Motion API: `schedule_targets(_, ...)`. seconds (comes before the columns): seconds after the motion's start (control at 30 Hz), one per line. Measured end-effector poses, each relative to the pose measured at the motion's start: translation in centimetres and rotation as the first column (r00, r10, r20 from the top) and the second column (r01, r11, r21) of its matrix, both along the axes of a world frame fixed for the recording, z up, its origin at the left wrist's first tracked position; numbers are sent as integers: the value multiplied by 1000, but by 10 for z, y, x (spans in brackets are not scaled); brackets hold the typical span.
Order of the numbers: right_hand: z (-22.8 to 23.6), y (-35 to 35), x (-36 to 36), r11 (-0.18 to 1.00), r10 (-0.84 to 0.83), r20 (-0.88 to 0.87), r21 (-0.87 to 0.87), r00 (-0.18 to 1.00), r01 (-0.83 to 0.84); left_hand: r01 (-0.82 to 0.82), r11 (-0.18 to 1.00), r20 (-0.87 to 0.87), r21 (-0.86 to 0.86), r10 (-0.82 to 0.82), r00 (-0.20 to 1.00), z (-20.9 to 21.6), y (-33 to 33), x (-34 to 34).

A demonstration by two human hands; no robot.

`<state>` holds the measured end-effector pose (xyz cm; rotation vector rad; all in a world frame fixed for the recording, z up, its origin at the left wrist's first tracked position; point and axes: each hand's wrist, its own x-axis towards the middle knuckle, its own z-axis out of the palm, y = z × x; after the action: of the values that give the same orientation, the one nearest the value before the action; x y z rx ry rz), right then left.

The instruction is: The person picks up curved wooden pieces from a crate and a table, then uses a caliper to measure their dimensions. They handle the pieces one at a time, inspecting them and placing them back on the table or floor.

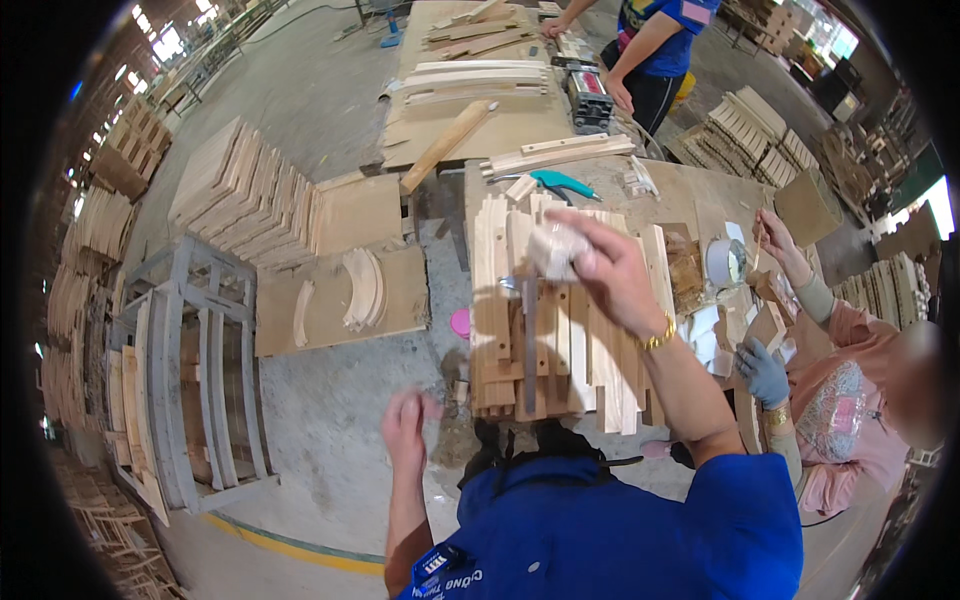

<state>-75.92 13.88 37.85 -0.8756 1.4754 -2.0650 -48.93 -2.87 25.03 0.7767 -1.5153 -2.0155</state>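
Observation:
My right hand point(612, 268) is over a stack of wooden slats point(612, 372), its fingers around a small pale block point(558, 250). The block is blurred, and I cannot tell what it is made of. Below it a dark narrow strip point(530, 345) lies lengthwise across the slats, several of which have drilled holes. My left hand point(408, 425) hangs over the floor, left of the stack and touching nothing visible. Motion smears its fingers. Beyond the stack, a teal-handled tool point(565, 184) rests on the table point(690, 190).
At the right, a co-worker in pink point(845, 400) wears one grey glove point(764, 374), near a tape roll point(722, 262). Another person in blue point(655, 45) stands by a machine point(588, 95). To my left are a grey metal rack point(180, 370) and curved wood pieces point(364, 288) on a board.

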Motion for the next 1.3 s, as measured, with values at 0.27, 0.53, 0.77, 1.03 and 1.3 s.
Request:
schedule_targets(0.27,32,-19,109,981,-34,0,190,999,33,491,871,-395,-33,-462,794,120,-4,-93)
schedule_targets(0.53,29,-37,136,900,-45,-432,374,901,224,488,869,-453,82,-404,795,115,-17,-77)
schedule_targets(0.77,0,-60,169,851,-231,-584,266,778,453,424,898,-520,-119,-420,744,83,-31,-62)
schedule_targets(1.03,-10,-82,183,920,-195,-322,267,926,287,270,896,-398,-352,-404,824,77,-49,-33)
schedule_targets(1.3,-21,-72,178,844,-129,-408,433,904,317,494,831,-318,-255,-555,769,62,-61,-40)
